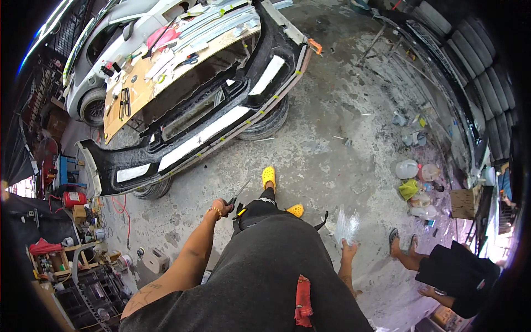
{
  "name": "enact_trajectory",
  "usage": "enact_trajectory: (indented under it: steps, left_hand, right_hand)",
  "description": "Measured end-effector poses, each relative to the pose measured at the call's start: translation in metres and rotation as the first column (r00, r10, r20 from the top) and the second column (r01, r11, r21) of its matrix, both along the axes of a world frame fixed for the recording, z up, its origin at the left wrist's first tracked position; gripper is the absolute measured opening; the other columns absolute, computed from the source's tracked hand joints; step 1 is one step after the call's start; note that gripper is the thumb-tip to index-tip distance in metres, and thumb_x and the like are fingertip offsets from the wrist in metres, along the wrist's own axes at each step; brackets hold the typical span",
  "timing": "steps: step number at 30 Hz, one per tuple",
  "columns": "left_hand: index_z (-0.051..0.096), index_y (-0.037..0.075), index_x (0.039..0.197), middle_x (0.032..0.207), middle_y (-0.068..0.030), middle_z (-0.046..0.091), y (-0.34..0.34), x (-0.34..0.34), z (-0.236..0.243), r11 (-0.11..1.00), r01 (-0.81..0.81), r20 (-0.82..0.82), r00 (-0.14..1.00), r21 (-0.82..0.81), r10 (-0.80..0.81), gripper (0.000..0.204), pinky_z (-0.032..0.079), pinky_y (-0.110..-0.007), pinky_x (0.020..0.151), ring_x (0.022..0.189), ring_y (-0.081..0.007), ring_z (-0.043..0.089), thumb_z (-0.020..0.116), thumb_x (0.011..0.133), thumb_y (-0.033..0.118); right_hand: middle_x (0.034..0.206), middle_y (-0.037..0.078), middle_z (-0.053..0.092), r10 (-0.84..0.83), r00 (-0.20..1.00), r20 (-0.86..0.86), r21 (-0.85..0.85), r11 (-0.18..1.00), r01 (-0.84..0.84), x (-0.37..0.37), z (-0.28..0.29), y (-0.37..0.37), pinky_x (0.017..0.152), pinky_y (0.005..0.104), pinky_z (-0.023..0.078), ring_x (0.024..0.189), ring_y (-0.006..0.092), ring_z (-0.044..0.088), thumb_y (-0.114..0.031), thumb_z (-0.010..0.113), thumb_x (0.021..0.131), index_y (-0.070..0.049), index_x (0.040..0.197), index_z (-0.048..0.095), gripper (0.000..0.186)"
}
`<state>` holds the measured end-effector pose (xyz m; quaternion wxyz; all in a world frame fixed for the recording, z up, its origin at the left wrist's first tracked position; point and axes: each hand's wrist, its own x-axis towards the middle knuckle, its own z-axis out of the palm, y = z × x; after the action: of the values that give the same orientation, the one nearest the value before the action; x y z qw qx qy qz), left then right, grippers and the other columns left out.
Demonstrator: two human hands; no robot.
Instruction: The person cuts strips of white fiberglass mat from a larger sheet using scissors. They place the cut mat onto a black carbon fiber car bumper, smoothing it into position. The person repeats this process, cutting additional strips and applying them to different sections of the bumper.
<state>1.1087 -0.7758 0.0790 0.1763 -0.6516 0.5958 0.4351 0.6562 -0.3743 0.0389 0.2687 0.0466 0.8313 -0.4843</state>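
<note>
My left hand (223, 207), with a beaded bracelet at its wrist, is closed round the dark handle of a pair of scissors (239, 193). Their narrow metal blades point up and away to the right. Out to my right side, my right hand (349, 249) grips the lower end of a piece of whitish fiberglass mat (347, 224), which stands up from the fingers, fibrous and partly see-through. Ahead of me a black car bumper (207, 130) with white patches lies across tires, apart from both hands.
A wooden board (144, 69) with tools and scraps lies behind the bumper, near a silver car (113, 39). Jugs (407, 169) stand on the floor at right. A co-worker in black (456, 276) is at lower right. A red hose (120, 207) trails at left.
</note>
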Motion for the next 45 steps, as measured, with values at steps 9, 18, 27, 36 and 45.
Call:
enact_trajectory:
  steps: [9,18,27,36,45]
  left_hand:
    - [0.071,0.001,0.079,0.063,-0.0091,0.068,-0.019,-0.028,0.012,0.997,0.068,-0.075,0.995,-0.037,-0.071,0.033,0.051,-0.032,0.055,0.053,-0.0172,0.065,0.064,0.086,0.032]
    - [0.072,0.002,0.075,0.062,-0.0083,0.068,-0.016,-0.013,0.008,0.988,0.154,0.003,0.988,-0.026,-0.154,0.036,0.051,-0.032,0.055,0.053,-0.0162,0.066,0.063,0.087,0.035]
    - [0.07,-0.002,0.08,0.062,-0.0082,0.067,-0.012,-0.005,0.008,0.998,0.059,0.031,0.998,-0.01,-0.058,0.033,0.052,-0.032,0.053,0.053,-0.0171,0.066,0.066,0.086,0.031]
    - [0.07,-0.002,0.078,0.064,-0.0102,0.068,-0.023,-0.016,0.0,0.989,0.146,0.024,0.989,-0.034,-0.146,0.035,0.052,-0.032,0.056,0.056,-0.0187,0.067,0.065,0.085,0.033]
    - [0.072,0.001,0.077,0.067,-0.012,0.069,-0.024,-0.021,0.0,0.989,0.145,0.028,0.989,-0.017,-0.144,0.038,0.053,-0.036,0.065,0.064,-0.0224,0.068,0.064,0.083,0.038]
  right_hand:
    - [0.093,0.005,0.063,-0.088,0.995,0.056,-0.007,0.996,0.088,0.037,-0.015,0.031,0.056,0.0287,0.049,0.075,0.0161,0.06,-0.012,0.077,0.076,-0.003,0.109,0.058,0.04]
    - [0.095,0.008,0.064,-0.028,0.993,0.117,-0.003,1.0,0.029,0.031,-0.03,0.037,0.058,0.0318,0.051,0.078,0.0203,0.062,-0.012,0.076,0.076,-0.002,0.106,0.057,0.037]
    - [0.104,0.009,0.063,-0.016,0.996,0.088,0.008,1.0,0.016,0.01,-0.039,0.017,0.064,0.0338,0.052,0.089,0.0213,0.061,-0.012,0.076,0.077,-0.002,0.116,0.055,0.046]
    - [0.105,0.009,0.062,-0.043,0.996,0.078,-0.044,0.998,0.047,0.012,-0.035,0.024,0.061,0.0329,0.052,0.087,0.0215,0.062,-0.014,0.078,0.076,-0.003,0.118,0.052,0.05]
    - [0.101,0.008,0.062,-0.099,0.991,0.094,-0.005,0.995,0.1,0.03,-0.033,0.031,0.062,0.0324,0.051,0.085,0.0206,0.062,-0.013,0.078,0.075,-0.003,0.114,0.054,0.048]
